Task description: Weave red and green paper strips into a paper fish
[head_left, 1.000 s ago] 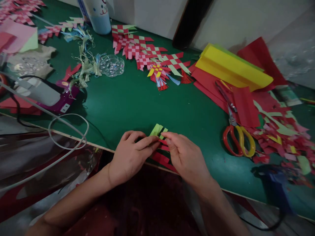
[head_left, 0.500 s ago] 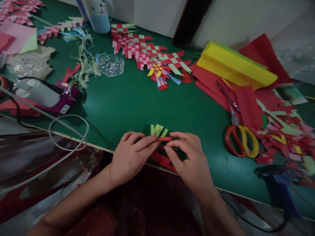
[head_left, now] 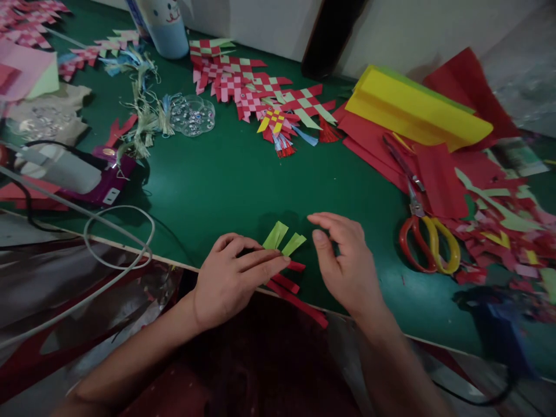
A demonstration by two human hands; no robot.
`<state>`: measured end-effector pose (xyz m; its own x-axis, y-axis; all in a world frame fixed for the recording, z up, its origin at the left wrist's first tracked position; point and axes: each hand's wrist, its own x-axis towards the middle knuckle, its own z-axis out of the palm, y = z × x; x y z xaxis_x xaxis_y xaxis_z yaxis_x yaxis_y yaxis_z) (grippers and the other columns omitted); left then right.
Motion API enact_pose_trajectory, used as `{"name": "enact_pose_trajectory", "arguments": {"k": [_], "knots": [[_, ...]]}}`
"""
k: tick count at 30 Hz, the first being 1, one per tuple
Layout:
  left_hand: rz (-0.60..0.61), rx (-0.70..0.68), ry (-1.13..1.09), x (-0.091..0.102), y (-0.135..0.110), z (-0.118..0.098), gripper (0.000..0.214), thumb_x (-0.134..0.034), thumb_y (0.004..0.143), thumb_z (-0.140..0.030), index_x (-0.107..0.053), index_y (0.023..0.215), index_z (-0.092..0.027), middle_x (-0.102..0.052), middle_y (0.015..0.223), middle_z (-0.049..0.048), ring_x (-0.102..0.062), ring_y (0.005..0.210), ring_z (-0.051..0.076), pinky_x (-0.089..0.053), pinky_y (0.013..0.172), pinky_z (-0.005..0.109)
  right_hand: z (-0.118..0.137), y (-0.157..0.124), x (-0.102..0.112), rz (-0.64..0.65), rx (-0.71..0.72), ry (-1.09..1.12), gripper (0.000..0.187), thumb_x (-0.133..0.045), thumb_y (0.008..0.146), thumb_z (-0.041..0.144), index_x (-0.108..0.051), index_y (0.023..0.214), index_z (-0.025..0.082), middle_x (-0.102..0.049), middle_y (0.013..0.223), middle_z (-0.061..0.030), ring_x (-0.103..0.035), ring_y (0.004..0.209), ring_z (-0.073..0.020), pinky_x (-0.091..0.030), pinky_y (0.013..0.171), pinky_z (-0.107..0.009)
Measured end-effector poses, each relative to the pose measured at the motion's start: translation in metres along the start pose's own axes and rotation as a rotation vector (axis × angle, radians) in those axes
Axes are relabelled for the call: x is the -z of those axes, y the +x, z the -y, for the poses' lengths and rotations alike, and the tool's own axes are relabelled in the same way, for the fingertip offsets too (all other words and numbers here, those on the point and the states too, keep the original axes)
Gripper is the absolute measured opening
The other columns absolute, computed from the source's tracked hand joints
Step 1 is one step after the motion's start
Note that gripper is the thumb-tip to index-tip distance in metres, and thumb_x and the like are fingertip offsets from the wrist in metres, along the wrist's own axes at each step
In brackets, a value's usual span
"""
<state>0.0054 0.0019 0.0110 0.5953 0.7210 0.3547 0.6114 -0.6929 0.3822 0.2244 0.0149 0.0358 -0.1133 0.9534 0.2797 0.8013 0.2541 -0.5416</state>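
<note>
Drawn off to the right since half a second ago, a right hand (head_left: 345,255) hangs beside the work at a green table (head_left: 226,185), thumb and forefinger parted with nothing between them, while the longest of the red strips (head_left: 306,307) now shows more of its end, at the table's front edge. A left hand (head_left: 230,275) lies closed over the middle of the bunch, holding the red strips and the light-green strips (head_left: 275,236) together; its thumb is hidden, so how firmly it pinches cannot be told. Green ends fan out beyond its fingertips, away from the wearer, and red ends point rightward below them, all clear of the right hand. Seemingly thin paper, the strips should be light, bendy and easily creased or torn, best pinched at the covered crossing or singly by their loose ends
</note>
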Motion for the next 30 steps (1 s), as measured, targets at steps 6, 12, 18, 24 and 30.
{"name": "enact_pose_trajectory", "arguments": {"k": [6, 12, 18, 24, 30], "knots": [[0.019, 0.086, 0.004, -0.001, 0.002, -0.002, 0.041, -0.046, 0.095, -0.017, -0.048, 0.135, -0.023, -0.070, 0.113, 0.0019, -0.058, 0.095, 0.018, -0.040, 0.087, 0.036, 0.012, -0.018, 0.011, 0.101, 0.172, -0.108, 0.016, -0.059, 0.089, 0.025, -0.068, 0.102, 0.023, -0.067, 0.110, -0.0047, -0.052, 0.106, -0.0238, -0.042, 0.092, -0.043], [-0.003, 0.102, 0.037, 0.001, 0.005, -0.005, 0.035, -0.052, 0.093, -0.021, -0.051, 0.129, -0.020, -0.058, 0.134, 0.0062, -0.059, 0.103, 0.019, -0.041, 0.090, 0.037, 0.022, -0.042, 0.007, 0.192, 0.194, -0.236, 0.018, -0.058, 0.090, 0.030, -0.071, 0.102, 0.024, -0.068, 0.116, -0.0045, -0.051, 0.107, -0.0268, -0.038, 0.086, -0.044], [-0.047, 0.126, 0.013, -0.004, 0.002, -0.005, 0.015, -0.055, 0.092, -0.020, -0.061, 0.105, -0.022, -0.063, 0.122, 0.0052, -0.062, 0.101, 0.019, -0.044, 0.090, 0.037, 0.017, -0.047, 0.011, 0.177, 0.183, -0.219, 0.020, -0.058, 0.090, 0.031, -0.070, 0.105, 0.026, -0.067, 0.117, -0.0048, -0.052, 0.108, -0.0264, -0.038, 0.088, -0.044], [-0.105, 0.067, -0.095, 0.002, 0.000, -0.002, 0.008, -0.057, 0.091, -0.020, -0.064, 0.096, -0.017, -0.067, 0.104, 0.0067, -0.060, 0.098, 0.019, -0.049, 0.089, 0.037, 0.018, -0.043, 0.012, 0.192, 0.210, -0.211, 0.019, -0.058, 0.090, 0.031, -0.069, 0.105, 0.025, -0.067, 0.116, -0.0047, -0.052, 0.109, -0.0267, -0.038, 0.088, -0.044], [-0.018, -0.075, -0.053, 0.012, -0.014, 0.003, 0.020, -0.064, 0.088, -0.025, -0.063, 0.107, -0.018, -0.068, 0.113, 0.0068, -0.059, 0.110, 0.021, -0.046, 0.101, 0.041, 0.021, -0.042, 0.011, 0.166, 0.181, -0.208, 0.018, -0.059, 0.089, 0.024, -0.070, 0.103, 0.024, -0.068, 0.115, -0.0051, -0.052, 0.108, -0.0258, -0.039, 0.089, -0.044]]}}
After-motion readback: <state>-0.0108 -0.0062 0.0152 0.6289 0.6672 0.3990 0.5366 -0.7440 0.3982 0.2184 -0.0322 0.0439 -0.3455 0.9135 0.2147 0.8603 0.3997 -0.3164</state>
